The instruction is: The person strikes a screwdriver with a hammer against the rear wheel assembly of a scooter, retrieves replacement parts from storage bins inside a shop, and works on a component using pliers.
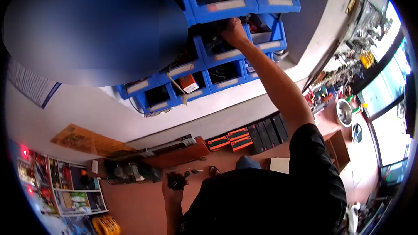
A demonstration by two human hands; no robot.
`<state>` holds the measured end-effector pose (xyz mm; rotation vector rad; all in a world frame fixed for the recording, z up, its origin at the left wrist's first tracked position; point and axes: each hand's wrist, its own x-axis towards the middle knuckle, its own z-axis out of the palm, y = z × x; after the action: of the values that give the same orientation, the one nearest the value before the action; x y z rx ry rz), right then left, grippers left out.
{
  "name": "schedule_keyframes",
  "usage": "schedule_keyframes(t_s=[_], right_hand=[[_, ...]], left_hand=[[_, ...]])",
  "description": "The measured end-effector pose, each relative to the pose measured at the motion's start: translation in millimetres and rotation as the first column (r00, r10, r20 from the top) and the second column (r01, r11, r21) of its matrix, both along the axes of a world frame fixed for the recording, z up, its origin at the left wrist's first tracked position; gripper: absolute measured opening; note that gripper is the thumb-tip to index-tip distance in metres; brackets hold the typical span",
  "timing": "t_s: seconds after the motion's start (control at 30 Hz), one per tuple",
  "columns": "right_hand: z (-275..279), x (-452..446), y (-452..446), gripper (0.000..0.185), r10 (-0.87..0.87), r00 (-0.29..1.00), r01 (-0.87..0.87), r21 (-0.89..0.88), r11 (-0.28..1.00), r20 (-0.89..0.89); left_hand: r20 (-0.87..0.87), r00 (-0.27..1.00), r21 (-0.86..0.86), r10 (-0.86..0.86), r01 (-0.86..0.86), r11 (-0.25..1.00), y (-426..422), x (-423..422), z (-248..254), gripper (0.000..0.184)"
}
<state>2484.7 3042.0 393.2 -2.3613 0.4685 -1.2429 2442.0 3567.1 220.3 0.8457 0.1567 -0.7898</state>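
My right hand [235, 32] reaches up into a blue storage bin [228, 55] in the middle row of a wall rack. Its fingers are bent down among dark contents, and their tips are hidden, so what they touch cannot be made out. Low on the left, my left hand [173, 191] is closed around a small black object [176, 180], whose kind is too dark to tell. A thin piece with a pale, rounded end [195, 171] shows just beside that hand.
Around the reached-into bin are more blue bins, one holding an orange-and-white box [189, 83]. Black-and-orange cases [239, 139] stand on the floor along the wall. At left is a stocked shelf [78, 191]; at right, a metal bowl [344, 113] and an open cardboard box [337, 150].
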Motion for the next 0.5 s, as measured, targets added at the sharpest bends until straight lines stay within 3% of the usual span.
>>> schedule_keyframes(t_s=[0.03,0.1,0.23,0.3,0.37,0.43,0.5], right_hand=[[-3.8,-4.7,5.9,0.038,-0.023,1.0,0.023,0.014,1.0,0.006],[-10.0,-12.0,16.4,0.047,-0.019,0.976,0.02,0.001,1.0,0.218],[-30.3,-57.5,54.9,0.046,-0.031,0.929,0.018,0.038,0.999,0.368],[-36.9,-63.7,59.8,0.043,-0.093,0.895,0.104,-0.001,0.995,0.435],[-57.1,-65.5,66.7,0.04,-0.156,0.743,-0.091,0.329,0.94,0.651],[-60.2,-70.5,73.0,0.036,-0.269,0.612,-0.214,0.483,0.849,0.744],[-62.7,-72.5,81.6,0.037,-0.374,0.473,-0.429,0.58,0.693,0.798]], left_hand=[[0.006,1.0,0.014,-0.023,0.023,1.0,-2.1,14.0,-0.9,0.043],[0.063,0.978,0.059,-0.2,0.196,0.979,-8.1,41.1,-3.2,0.042],[0.167,0.944,0.069,-0.286,0.278,0.958,-26.6,61.5,10.0,0.04],[0.252,0.878,-0.06,-0.408,0.435,0.899,-41.1,67.7,22.3,0.042],[0.229,0.88,-0.055,-0.417,0.439,0.897,-52.6,67.3,23.8,0.039],[0.198,0.885,-0.042,-0.422,0.438,0.898,-65.4,64.0,29.0,0.037],[0.156,0.839,0.12,-0.522,0.508,0.853,-89.3,62.7,43.8,0.03]])
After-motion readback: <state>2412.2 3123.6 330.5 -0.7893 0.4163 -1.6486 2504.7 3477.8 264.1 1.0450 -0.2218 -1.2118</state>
